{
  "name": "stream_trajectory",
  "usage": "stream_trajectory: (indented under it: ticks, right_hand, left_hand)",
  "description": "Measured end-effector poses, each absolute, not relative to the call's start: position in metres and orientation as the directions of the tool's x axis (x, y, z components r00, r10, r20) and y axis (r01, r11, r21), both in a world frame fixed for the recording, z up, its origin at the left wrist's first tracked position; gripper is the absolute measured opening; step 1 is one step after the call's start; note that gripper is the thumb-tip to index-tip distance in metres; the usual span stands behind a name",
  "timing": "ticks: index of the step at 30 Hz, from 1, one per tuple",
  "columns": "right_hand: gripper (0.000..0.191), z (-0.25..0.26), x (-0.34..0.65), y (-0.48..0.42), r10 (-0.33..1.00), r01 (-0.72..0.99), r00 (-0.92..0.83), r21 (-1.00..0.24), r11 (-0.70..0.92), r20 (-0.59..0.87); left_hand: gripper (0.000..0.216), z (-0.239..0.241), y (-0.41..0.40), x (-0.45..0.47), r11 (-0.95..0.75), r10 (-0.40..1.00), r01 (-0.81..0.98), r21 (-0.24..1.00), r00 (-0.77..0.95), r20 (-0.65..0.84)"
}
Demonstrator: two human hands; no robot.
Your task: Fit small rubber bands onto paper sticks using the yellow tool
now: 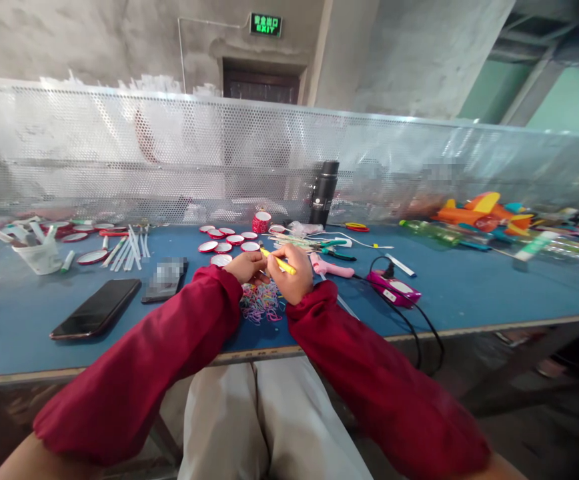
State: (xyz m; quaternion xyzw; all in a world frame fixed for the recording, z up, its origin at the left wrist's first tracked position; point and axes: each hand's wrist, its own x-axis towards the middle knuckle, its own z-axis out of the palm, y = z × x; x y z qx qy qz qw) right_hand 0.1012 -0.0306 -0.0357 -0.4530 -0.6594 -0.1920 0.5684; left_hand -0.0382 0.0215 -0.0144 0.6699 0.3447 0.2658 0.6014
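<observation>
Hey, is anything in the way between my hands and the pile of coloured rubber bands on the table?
Nothing visible is. The left hand and right hand hold a yellow stick right beside the rubber bands, which lie uncovered on the blue table. The pink tool and the phone lie off to the sides.

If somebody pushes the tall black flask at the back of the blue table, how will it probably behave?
The black flask stands upright, tall and narrow, so a push near its top may tip it. Its round body would probably roll afterwards.
</observation>
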Motion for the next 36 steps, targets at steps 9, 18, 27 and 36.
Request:
stream_trajectory:
  ticks: [9,18,27,36]
  right_hand:
    - [0.013,-0.035,0.101,-0.031,0.371,0.823,0.069,-0.263,0.503,0.926]
    - [0.011,-0.036,0.1,-0.031,0.375,0.841,0.069,-0.256,0.477,0.924]
    - [0.012,-0.035,0.1,-0.032,0.376,0.829,0.075,-0.268,0.491,0.923]
    - [0.012,-0.035,0.101,-0.032,0.377,0.83,0.081,-0.272,0.487,0.923]
  left_hand:
    - [0.027,-0.017,0.025,-0.038,-0.037,0.778,0.137,0.99,0.625,-0.057]
    - [0.026,-0.025,0.033,-0.038,-0.029,0.767,0.091,0.995,0.641,-0.036]
    - [0.025,-0.023,0.031,-0.038,-0.023,0.768,0.081,0.996,0.639,-0.034]
    - [0.025,-0.02,0.029,-0.038,-0.01,0.781,0.075,0.997,0.623,-0.039]
